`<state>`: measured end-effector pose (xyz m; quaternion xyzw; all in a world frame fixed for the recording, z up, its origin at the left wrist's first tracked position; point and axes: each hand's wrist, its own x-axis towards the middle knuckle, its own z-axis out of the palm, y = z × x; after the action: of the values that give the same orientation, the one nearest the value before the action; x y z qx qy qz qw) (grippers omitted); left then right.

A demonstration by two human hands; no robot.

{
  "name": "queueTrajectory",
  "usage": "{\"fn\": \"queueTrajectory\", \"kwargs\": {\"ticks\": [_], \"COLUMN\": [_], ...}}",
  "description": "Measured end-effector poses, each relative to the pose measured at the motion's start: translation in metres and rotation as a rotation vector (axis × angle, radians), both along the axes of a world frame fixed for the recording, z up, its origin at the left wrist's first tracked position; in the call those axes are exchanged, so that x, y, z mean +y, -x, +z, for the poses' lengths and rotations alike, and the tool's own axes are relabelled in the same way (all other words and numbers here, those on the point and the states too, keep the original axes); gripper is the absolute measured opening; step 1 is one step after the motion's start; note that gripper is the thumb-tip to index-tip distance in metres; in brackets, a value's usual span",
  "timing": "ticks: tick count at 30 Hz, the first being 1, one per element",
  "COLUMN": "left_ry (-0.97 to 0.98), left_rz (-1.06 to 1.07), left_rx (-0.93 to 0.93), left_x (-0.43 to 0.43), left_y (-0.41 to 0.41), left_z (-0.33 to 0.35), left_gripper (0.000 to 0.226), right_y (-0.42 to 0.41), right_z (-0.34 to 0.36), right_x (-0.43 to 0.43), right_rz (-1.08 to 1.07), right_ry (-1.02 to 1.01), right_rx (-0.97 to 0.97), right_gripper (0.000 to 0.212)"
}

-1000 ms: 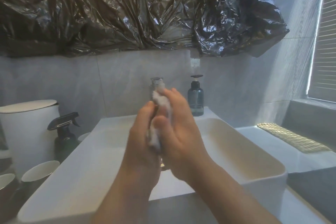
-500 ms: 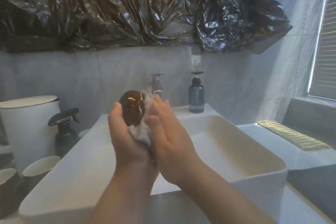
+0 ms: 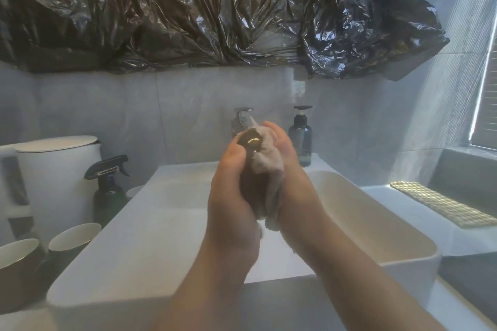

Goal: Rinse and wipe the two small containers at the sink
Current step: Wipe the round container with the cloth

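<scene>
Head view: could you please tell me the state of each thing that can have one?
Brown container, gripped in the left hand over the sink.
Cloth, crumpled, cupped against the container by the right hand.
Faucet, no water visible.
Pump bottle, upright.
Spray bottle, upright.
Bin, lid closed.

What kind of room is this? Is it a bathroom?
Probably a bathroom or washroom. There is a white sink with a tap at its back and a pump soap bottle beside the tap. The left hand grips a brown bottle; the right hand holds a cloth against it.
</scene>
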<state>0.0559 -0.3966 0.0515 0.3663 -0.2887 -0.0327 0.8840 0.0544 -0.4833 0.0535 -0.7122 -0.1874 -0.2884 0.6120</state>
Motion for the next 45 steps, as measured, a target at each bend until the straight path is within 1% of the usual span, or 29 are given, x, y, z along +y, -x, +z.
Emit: {"fn": "queueTrajectory", "kwargs": {"ticks": [1, 3, 4, 5, 7, 9, 10, 12, 13, 14, 16, 18, 20, 23, 24, 26, 27, 29, 30, 31, 33, 36, 39, 40, 42, 45], "left_ry": [0.024, 0.046, 0.051, 0.052, 0.035, -0.005, -0.035, -0.094, -0.127, -0.162, -0.214, -0.271, -0.377, -0.484, -0.485, -0.456, -0.443, -0.438, -0.440, -0.448, -0.490, -0.545, -0.587, -0.592, -0.593, -0.543], "left_rz": [-0.017, -0.064, -0.087, -0.104, -0.138, -0.164, -0.182, -0.202, -0.198, -0.189, -0.131, -0.040, 0.044, 0.164, 0.201, 0.255, 0.278, 0.340, 0.375, 0.416, 0.519, 0.601, 0.570, 0.551, 0.527, 0.548], "left_rx": [0.065, 0.206, 0.259, 0.301, 0.362, 0.379, 0.378, 0.359, 0.355, 0.350, 0.360, 0.364, 0.274, 0.125, 0.090, 0.083, 0.092, 0.108, 0.114, 0.112, 0.073, -0.060, -0.161, -0.170, -0.171, -0.087], "left_x": [0.001, 0.004, 0.006, 0.009, 0.014, 0.019, 0.021, 0.023, 0.024, 0.025, 0.026, 0.027, 0.027, 0.024, 0.024, 0.025, 0.026, 0.028, 0.028, 0.029, 0.028, 0.025, 0.020, 0.020, 0.022, 0.023], "left_y": [0.000, -0.001, -0.002, -0.002, -0.005, -0.008, -0.009, -0.012, -0.012, -0.013, -0.018, -0.021, -0.023, -0.022, -0.022, -0.022, -0.023, -0.026, -0.026, -0.028, -0.028, -0.026, -0.024, -0.024, -0.025, -0.027], "left_z": [0.003, 0.006, 0.008, 0.010, 0.012, 0.015, 0.017, 0.018, 0.018, 0.018, 0.014, 0.011, 0.009, 0.007, 0.006, 0.008, 0.009, 0.010, 0.011, 0.011, 0.010, 0.007, 0.001, 0.001, 0.001, 0.002], "left_gripper": [0.030, 0.047, 0.052, 0.056, 0.060, 0.064, 0.064, 0.061, 0.058, 0.058, 0.056, 0.049, 0.045, 0.036, 0.034, 0.032, 0.031, 0.032, 0.032, 0.032, 0.034, 0.040, 0.040, 0.040, 0.042, 0.047], "right_y": [0.001, 0.000, 0.002, 0.005, 0.008, 0.011, 0.012, 0.010, 0.009, 0.007, 0.002, -0.002, -0.003, -0.001, -0.001, -0.001, 0.000, 0.004, 0.007, 0.009, 0.012, 0.008, 0.004, 0.004, 0.005, 0.005], "right_z": [-0.001, -0.005, -0.008, -0.011, -0.009, -0.011, -0.012, -0.010, -0.010, -0.011, -0.012, -0.009, -0.006, -0.004, -0.003, -0.003, -0.002, 0.000, 0.000, -0.001, -0.003, -0.006, -0.001, -0.001, -0.002, -0.007], "right_x": [0.006, 0.012, 0.012, 0.012, 0.008, 0.004, 0.001, -0.003, -0.004, -0.008, -0.014, -0.018, -0.023, -0.030, -0.031, -0.034, -0.034, -0.036, -0.036, -0.035, -0.028, -0.022, -0.023, -0.024, -0.026, -0.021], "right_rz": [-0.023, -0.150, -0.174, -0.174, -0.162, -0.164, -0.139, -0.045, -0.045, -0.080, -0.152, -0.184, -0.180, -0.073, -0.034, 0.015, 0.060, 0.244, 0.344, 0.437, 0.495, 0.411, 0.346, 0.320, 0.246, 0.146], "right_ry": [0.049, 0.095, 0.173, 0.259, 0.286, 0.344, 0.368, 0.290, 0.249, 0.230, 0.189, 0.091, -0.026, -0.165, -0.204, -0.235, -0.246, -0.284, -0.318, -0.376, -0.479, -0.572, -0.633, -0.631, -0.628, -0.536], "right_rx": [0.014, 0.086, 0.085, 0.069, 0.084, 0.056, 0.050, 0.062, 0.055, 0.035, -0.018, -0.033, 0.015, 0.081, 0.089, 0.099, 0.129, 0.200, 0.216, 0.223, 0.202, 0.207, 0.220, 0.235, 0.237, 0.257], "right_gripper": [0.040, 0.051, 0.061, 0.066, 0.068, 0.079, 0.079, 0.056, 0.046, 0.041, 0.039, 0.043, 0.042, 0.035, 0.031, 0.022, 0.029, 0.049, 0.053, 0.053, 0.049, 0.050, 0.046, 0.044, 0.035, 0.039]}}
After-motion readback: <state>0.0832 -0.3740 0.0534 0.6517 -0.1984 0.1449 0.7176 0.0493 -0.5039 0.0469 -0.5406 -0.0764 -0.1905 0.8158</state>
